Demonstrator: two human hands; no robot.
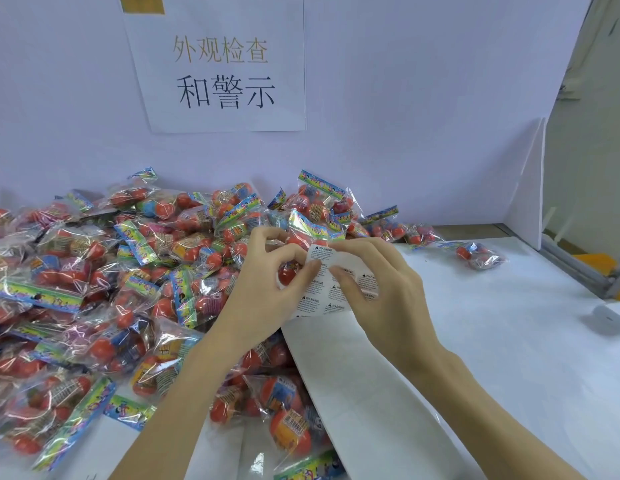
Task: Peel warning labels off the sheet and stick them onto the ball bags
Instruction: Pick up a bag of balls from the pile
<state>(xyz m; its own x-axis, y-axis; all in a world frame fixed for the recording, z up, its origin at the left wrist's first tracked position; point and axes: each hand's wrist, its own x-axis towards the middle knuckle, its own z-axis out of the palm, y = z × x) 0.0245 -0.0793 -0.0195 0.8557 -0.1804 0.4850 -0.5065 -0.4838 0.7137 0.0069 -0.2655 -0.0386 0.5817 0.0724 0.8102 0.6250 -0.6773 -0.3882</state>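
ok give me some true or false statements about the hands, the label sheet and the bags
1. Both hands hold the label sheet. True: left hand and right hand pinch it.
2. The bags are piled on the right. False: the pile lies left; one lone bag lies right.
3. A paper sign hangs on the back wall. True.
4. The sheet lies flat on the table. False: it is held up.

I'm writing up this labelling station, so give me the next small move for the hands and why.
Probably lift one label's corner free. Both hands, left hand and right hand, pinch the label sheet above the heap of ball bags, fingertips meeting at its upper part, and no label looks fully off the sheet yet.
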